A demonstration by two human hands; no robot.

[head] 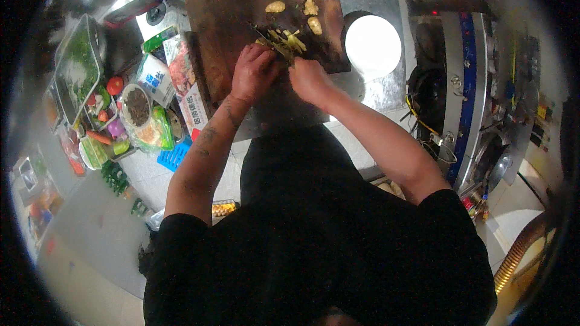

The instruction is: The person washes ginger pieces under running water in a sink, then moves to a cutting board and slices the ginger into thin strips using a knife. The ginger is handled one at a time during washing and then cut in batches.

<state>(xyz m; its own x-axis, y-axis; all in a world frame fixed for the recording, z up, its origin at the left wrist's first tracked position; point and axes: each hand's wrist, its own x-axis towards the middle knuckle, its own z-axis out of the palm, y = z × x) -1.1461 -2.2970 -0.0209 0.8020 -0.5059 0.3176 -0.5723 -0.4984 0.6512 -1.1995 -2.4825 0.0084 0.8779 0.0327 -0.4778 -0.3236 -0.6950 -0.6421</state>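
My right hand [310, 81] is closed around the handle of a kitchen knife [275, 46], whose blade slants up and left across a dark wooden cutting board [222, 13]. My left hand [256, 70] rests on the board with curled fingers, just left of the blade. At its fingertips a bit of pale yellow ginger [258, 41] shows; the rest is hidden under the hand. Cut ginger strips [297, 41] lie against the blade's far side. Farther up the board are several whole pieces, among them a smooth ginger piece [275, 7] and a knobbly one [311, 5].
A round white container [374, 45] stands right of the board on a metal surface. To the left are a foil box [183, 81], a tub of dark food [137, 106], a tomato [115, 85] and a tray of greens [79, 68]. A stove front [455, 81] runs along the right.
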